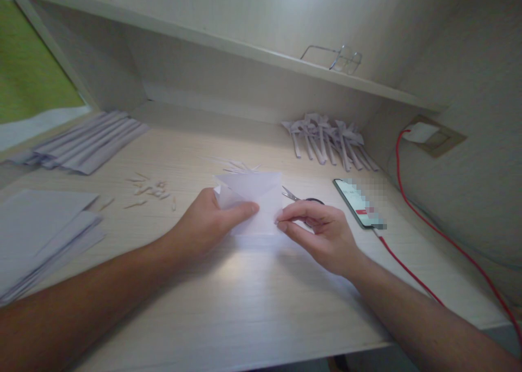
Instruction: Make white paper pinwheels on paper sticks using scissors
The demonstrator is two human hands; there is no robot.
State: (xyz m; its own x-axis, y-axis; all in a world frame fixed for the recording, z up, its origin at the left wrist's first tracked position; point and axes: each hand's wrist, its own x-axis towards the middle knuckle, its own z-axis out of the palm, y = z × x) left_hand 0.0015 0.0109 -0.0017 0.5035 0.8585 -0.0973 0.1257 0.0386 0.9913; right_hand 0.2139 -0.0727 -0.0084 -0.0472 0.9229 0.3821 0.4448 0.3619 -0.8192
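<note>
Between my hands, above the desk, is a folded white sheet of paper (267, 192) with a creased triangular flap showing. My left hand (218, 217) grips its left side, thumb laid across the front. At the lower right edge, the thumb and forefinger of my right hand (318, 228) pinch the paper's corner. Scissors (296, 196) lie behind my right hand, their handles partly hidden by it. Just beyond the paper are several thin white strips or sticks (240, 167). To the left of my left hand lie several small pale, pointed pieces (153, 188).
Flat paper sheets (44, 225) are stacked at the left, with rolled paper tubes (89, 143) behind. Several paper pinwheel-like shapes on stems (326, 138) lie at the back right. A phone (359, 203) with a red cable (408, 274) lies right. Eyeglasses (345, 59) rest on the shelf (228, 45).
</note>
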